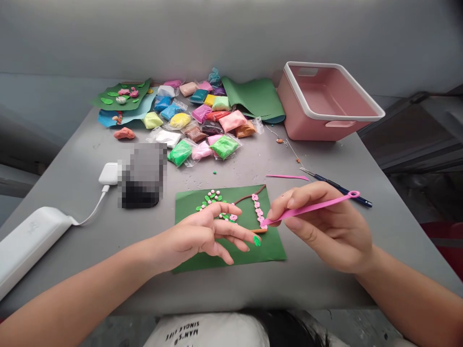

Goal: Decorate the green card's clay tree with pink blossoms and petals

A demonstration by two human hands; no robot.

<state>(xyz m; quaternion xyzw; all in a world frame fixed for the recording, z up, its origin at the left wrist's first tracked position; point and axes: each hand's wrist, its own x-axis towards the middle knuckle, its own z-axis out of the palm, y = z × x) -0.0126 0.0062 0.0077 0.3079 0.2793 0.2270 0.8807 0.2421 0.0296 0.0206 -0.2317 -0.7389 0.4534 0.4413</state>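
Note:
My left hand [202, 233] is over the green sheet [231, 260] with its fingers spread. A small green clay leaf [257, 240], marked with veins, rests on one of its fingertips. My right hand [325, 231] pinches a pink clay modelling tool [314, 206], whose ringed end points up to the right. Its other end is by a column of pink clay flowers [257, 205] on the sheet. Green leaves and pale pink balls [213, 195] form a cluster there, partly hidden by my left hand. A brown clay strip [246, 198] curves along the sheet's top.
Several bagged clay packs [202, 113] lie at the back, beside green sheets [253, 96] and a pink bin [318, 120]. A second pink tool [287, 177] and a dark-handled craft knife [340, 189] lie at right. A white power strip [36, 241] with a charger [108, 173] is at left.

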